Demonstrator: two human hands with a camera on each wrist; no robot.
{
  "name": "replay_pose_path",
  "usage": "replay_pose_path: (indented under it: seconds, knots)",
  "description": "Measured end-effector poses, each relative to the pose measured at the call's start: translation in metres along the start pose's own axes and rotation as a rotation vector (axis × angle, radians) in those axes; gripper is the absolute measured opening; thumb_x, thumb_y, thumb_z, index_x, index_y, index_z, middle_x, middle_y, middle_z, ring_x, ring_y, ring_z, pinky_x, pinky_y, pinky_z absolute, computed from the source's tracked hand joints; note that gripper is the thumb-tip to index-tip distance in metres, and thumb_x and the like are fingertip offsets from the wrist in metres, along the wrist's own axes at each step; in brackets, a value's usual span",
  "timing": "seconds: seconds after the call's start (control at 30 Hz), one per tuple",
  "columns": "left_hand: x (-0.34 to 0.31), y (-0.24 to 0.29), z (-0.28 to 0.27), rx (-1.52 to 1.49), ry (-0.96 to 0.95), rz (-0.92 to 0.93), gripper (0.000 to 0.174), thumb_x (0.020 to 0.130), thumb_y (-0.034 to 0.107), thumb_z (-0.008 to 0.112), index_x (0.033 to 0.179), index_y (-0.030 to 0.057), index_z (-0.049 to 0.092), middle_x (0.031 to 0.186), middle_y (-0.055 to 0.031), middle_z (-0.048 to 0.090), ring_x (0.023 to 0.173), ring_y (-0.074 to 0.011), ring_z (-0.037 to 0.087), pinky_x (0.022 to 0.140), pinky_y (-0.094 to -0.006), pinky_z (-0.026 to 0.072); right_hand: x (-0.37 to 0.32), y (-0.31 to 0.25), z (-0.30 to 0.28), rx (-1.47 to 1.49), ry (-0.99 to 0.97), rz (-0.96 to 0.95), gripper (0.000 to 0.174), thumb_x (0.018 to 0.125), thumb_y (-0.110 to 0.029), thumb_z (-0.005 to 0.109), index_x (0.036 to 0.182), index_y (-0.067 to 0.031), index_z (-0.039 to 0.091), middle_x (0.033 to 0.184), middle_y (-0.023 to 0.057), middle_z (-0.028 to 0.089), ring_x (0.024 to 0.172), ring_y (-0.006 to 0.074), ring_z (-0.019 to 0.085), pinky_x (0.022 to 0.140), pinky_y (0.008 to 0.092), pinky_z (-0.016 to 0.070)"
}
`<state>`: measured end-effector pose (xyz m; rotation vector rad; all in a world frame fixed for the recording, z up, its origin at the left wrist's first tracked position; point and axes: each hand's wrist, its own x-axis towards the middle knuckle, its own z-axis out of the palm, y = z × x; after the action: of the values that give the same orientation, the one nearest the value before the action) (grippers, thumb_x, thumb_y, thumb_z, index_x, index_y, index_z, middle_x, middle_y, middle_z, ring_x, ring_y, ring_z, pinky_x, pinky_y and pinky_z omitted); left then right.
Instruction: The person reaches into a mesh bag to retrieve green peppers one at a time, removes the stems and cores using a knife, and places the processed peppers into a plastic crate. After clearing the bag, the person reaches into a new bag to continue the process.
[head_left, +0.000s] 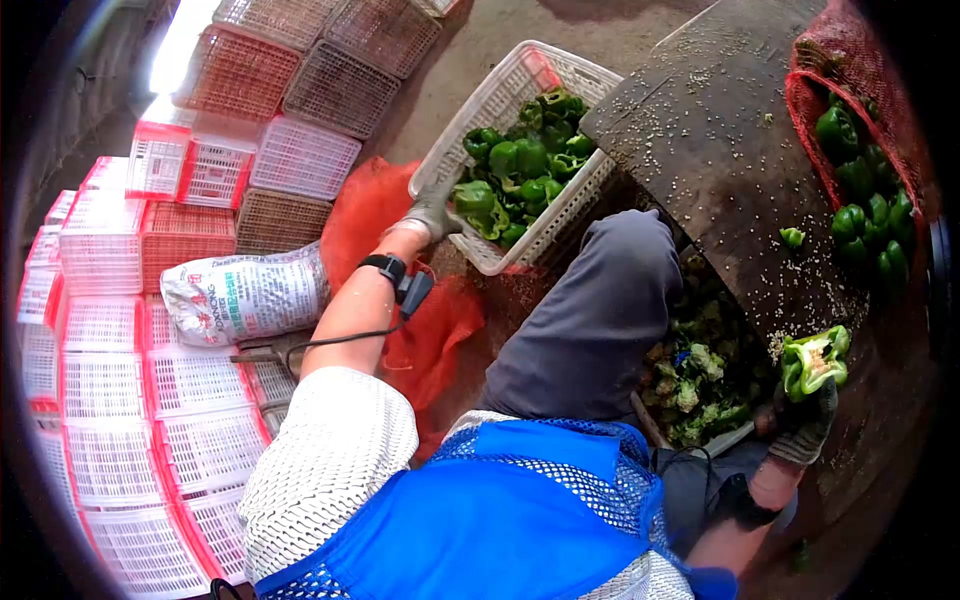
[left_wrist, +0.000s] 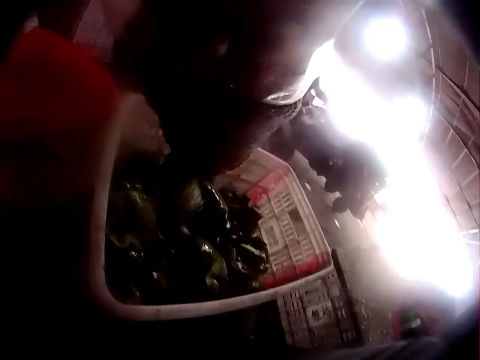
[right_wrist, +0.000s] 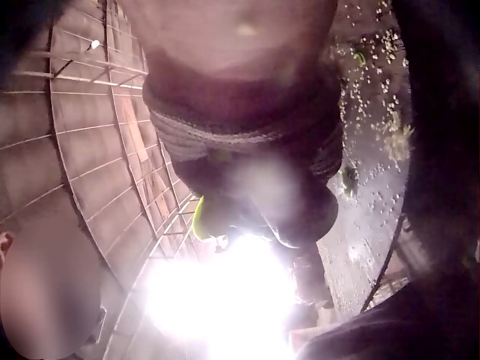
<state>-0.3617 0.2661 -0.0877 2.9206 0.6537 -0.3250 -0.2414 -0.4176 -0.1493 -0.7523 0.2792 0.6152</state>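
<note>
One cut pepper [head_left: 815,362] is held in the right hand [head_left: 800,430], near the blue apron [head_left: 480,525] and well to the right of the white crate [head_left: 560,215]; it is gripped by gloved fingers, its pale, seedy core exposed. If that grip were loosened, or the flesh proved slick, the piece could be dropped. Between the crate and that hand a heap of trimmings [head_left: 700,368] is seen; good flesh let fall there could easily be lost.

Farther off, the left hand [head_left: 432,212] is laid at the crate's near-left rim; whether its fingers are curled round it or merely rested cannot be told, the left wrist view being too dark. If the rim were pulled, the crate could be tilted and the green peppers [head_left: 525,160] heaped inside could be spilled. The cable [head_left: 350,340] trailed across that arm [head_left: 355,308], to the left of the crate, could be caught on a rim.

To the right of the crate, the bench [head_left: 690,185] is strewn with seeds, on which loose pieces could be made to slide. Across the bench from the crate, whole peppers [head_left: 868,220] are seen bulging from a red net sack [head_left: 860,45]; as nothing is seen to hold them back, they could be rolled off if the sack were nudged.
</note>
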Motion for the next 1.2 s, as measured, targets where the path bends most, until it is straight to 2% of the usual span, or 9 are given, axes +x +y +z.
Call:
replay_pose_path:
  seconds: [0.2,0.33,0.47,0.5,0.63,0.8,0.93,1.13,1.2]
  knots:
    - [-0.001,-0.012,-0.025,-0.516,0.28,-0.285,0.041,0.087,0.014,0.068,0.124,-0.0002,0.062,0.112,-0.0133,0.07,0.099,-0.0165,0.064,0.087,-0.0312,0.0505,0.004,0.004,0.034,-0.023,0.105,-0.092,0.055,0.092,-0.034,0.061,0.132,0.0019,0.05,0.123,0.0188,0.061,0.101,0.0323,0.064,0.084,0.0433,0.056]
    - [-0.007,0.136,-0.075,-0.939,0.31,0.097,0.018,0.089,0.009,0.069,0.104,-0.0003,0.07,0.093,-0.0041,0.07,0.086,-0.0106,0.062,0.071,-0.0249,0.0502,0.016,0.018,0.068,0.038,0.029,-0.04,0.05,0.091,-0.031,0.063,0.129,0.0001,0.054,0.121,0.0159,0.063,0.104,0.029,0.064,0.091,0.0425,0.0545]
    - [-0.018,0.303,-0.096,-0.536,0.229,1.047,0.02,0.072,0.018,0.079,0.084,0.0077,0.067,0.088,-0.0073,0.069,0.084,-0.0273,0.066,0.076,-0.0372,0.0501,0.009,0.025,0.096,0.09,0.155,-0.123,0.054,0.082,-0.033,0.069,0.122,0.0011,0.058,0.108,0.0128,0.068,0.096,0.0244,0.067,0.08,0.0396,0.0579]
    - [-0.026,0.344,-0.104,-0.539,-0.026,1.125,0.029,0.07,0.024,0.08,0.09,0.0092,0.066,0.094,-0.0079,0.068,0.086,-0.0299,0.066,0.073,-0.0403,0.0513,0.008,0.022,0.095,0.143,0.096,-0.06,0.055,0.081,-0.034,0.07,0.122,0.001,0.058,0.108,0.0127,0.068,0.097,0.0243,0.067,0.081,0.0392,0.0572]
    - [-0.03,0.419,-0.043,-0.344,-0.03,1.409,0.045,0.074,0.026,0.075,0.113,0.009,0.061,0.098,-0.0115,0.064,0.084,-0.0353,0.064,0.068,-0.0446,0.0523,0.003,-0.002,0.136,0.034,0.115,-0.098,0.057,0.081,-0.03,0.069,0.127,-0.0003,0.055,0.112,0.0112,0.066,0.098,0.025,0.066,0.085,0.0381,0.0552]
    - [-0.028,0.46,-0.014,-0.199,-0.167,1.205,0.024,0.082,0.019,0.065,0.106,0.0157,0.062,0.089,-0.0125,0.062,0.081,-0.0371,0.064,0.064,-0.0439,0.053,0.007,-0.006,0.115,-0.034,0.246,-0.144,0.058,0.08,-0.019,0.071,0.131,-0.0015,0.05,0.109,0.0092,0.065,0.096,0.0212,0.064,0.085,0.0341,0.0541]
    - [-0.019,0.451,0.021,-0.462,-0.599,1.189,0.035,0.08,0.027,0.072,0.107,0.0083,0.061,0.089,-0.0167,0.065,0.078,-0.0392,0.065,0.067,-0.044,0.0541,0.007,-0.001,0.109,-0.108,0.194,-0.243,0.093,0.079,-0.016,0.076,0.152,-0.0094,0.018,0.105,0.0087,0.066,0.092,0.0199,0.064,0.083,0.0309,0.0538]
    - [-0.021,0.454,0.003,-0.69,-1.437,0.603,0.043,0.076,0.016,0.085,0.113,0.0031,0.068,0.099,-0.0004,0.071,0.089,-0.0094,0.063,0.081,-0.03,0.0536,0.003,0.02,0.092,-0.123,0.139,-0.099,0.083,0.081,-0.02,0.073,0.149,-0.0076,0.026,0.098,0.0052,0.065,0.09,0.0152,0.062,0.084,0.0294,0.0515]
    - [-0.016,0.452,0.001,-0.798,-1.508,0.605,0.041,0.077,0.017,0.083,0.113,0.0032,0.068,0.102,-0.0023,0.071,0.094,-0.011,0.064,0.085,-0.0299,0.0527,-0.003,0.003,0.104,-0.124,0.1,-0.095,0.09,0.079,-0.017,0.072,0.152,-0.0124,0.019,0.11,0.0096,0.062,0.096,0.0191,0.062,0.086,0.0329,0.0527]
